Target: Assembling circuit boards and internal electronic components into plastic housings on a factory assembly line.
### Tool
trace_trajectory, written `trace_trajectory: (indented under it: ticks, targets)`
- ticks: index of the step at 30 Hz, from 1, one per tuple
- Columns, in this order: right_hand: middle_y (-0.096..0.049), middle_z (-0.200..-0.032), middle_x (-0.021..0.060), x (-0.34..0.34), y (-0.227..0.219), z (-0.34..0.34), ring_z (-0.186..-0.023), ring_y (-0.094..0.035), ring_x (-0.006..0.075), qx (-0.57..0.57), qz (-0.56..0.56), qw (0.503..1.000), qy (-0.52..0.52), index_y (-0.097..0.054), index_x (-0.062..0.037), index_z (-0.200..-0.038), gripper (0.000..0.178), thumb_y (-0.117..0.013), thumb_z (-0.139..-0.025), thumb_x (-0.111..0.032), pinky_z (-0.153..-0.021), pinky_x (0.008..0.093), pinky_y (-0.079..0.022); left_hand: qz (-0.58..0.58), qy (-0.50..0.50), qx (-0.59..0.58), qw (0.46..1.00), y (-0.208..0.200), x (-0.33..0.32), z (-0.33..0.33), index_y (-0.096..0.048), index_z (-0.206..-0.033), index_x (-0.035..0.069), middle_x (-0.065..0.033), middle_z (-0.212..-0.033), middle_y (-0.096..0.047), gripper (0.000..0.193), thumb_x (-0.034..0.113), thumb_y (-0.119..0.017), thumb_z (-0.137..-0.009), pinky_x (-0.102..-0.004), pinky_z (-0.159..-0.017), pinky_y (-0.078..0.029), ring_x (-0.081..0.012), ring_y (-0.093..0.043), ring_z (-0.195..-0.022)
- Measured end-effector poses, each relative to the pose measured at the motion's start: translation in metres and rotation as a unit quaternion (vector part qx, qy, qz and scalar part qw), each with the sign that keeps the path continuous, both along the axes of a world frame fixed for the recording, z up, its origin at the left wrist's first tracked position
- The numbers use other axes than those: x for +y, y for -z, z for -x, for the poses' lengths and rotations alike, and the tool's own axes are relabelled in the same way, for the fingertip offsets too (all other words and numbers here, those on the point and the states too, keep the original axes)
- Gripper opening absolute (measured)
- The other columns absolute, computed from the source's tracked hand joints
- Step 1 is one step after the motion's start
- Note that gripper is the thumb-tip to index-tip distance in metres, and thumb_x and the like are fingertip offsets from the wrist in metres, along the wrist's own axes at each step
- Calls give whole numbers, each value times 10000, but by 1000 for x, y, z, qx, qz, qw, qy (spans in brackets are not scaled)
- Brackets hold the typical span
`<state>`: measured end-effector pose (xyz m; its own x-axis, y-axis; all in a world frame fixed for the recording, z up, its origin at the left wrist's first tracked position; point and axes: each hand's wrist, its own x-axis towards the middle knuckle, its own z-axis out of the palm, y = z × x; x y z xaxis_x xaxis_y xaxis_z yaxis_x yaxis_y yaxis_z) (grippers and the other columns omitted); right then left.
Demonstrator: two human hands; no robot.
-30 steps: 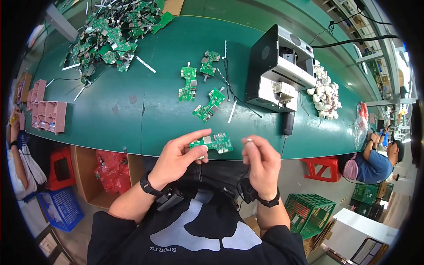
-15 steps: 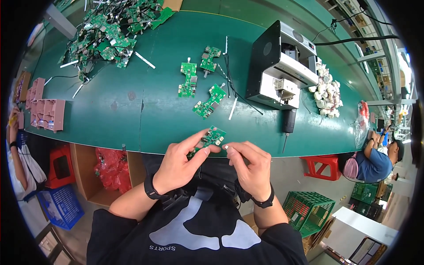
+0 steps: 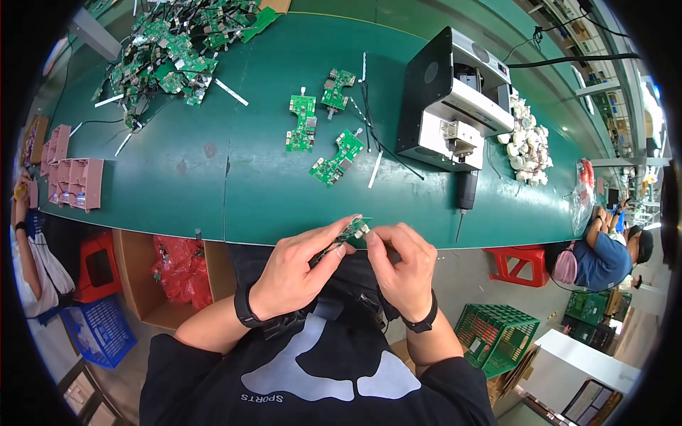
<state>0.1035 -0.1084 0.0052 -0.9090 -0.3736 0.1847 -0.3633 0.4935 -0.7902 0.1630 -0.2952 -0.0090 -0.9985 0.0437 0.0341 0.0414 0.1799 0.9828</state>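
Note:
My left hand [image 3: 288, 273] grips a green circuit board [image 3: 347, 233] by its sides, between thumb and fingers, just off the table's front edge. The board is tilted, so one edge with small white parts faces my right hand. My right hand [image 3: 403, 268] is closed in a pinch at that edge, on a small white connector [image 3: 366, 229] that its fingertips partly cover. Whether the connector is seated in the board cannot be made out. Beyond my hands three more circuit boards lie on the green table: one upright board [image 3: 302, 124], one behind [image 3: 337, 89] and one slanted [image 3: 338, 157].
Black cables [image 3: 383, 150] lie beside a black and silver machine [image 3: 455, 106]. A black screwdriver [image 3: 465, 192] sits before it, white parts [image 3: 527, 145] behind. A heap of boards [image 3: 170, 57] fills the far left, near pink trays [image 3: 77, 183]. Co-workers sit at both sides.
My left hand has tilted the board more edge-on and slightly lower. My right hand has brought the white connector from a small gap away to the board's edge.

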Motion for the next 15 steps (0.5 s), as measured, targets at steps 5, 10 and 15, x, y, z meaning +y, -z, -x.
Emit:
trace_trajectory:
  ticks: [5, 10, 15]
  targets:
    - [-633, -717, 86, -1, -4, -2, -565, -595, 180, 3, -21, 1000, -9, -703, 5, -890, 23, -717, -905, 16, -521, 304, -449, 62, 1, 57, 996, 1, 1, -1, -604, -1419, -3, -144, -1015, -761, 490, -47, -621, -931, -337, -818, -571, -247, -753, -897]
    - [-616, -717, 95, -7, -2, 0, -564, -578, 208, -3, -27, 999, -28, -696, -4, -902, 18, -712, -912, -2, -522, 322, -435, 94, 17, 92, 991, 3, -10, -1, -621, -1409, 7, -130, -936, -764, 540, -85, -631, -876, -353, -773, -571, -274, -746, -827]
    - [-617, -744, 103, -13, 2, 1, -591, -585, 247, -12, -22, 998, -51, -697, -13, -920, 11, -705, -923, -20, -554, 345, -458, 115, 32, 115, 986, 3, -19, -2, -625, -1403, 5, -118, -902, -768, 547, -90, -627, -864, -359, -763, -574, -276, -737, -785]
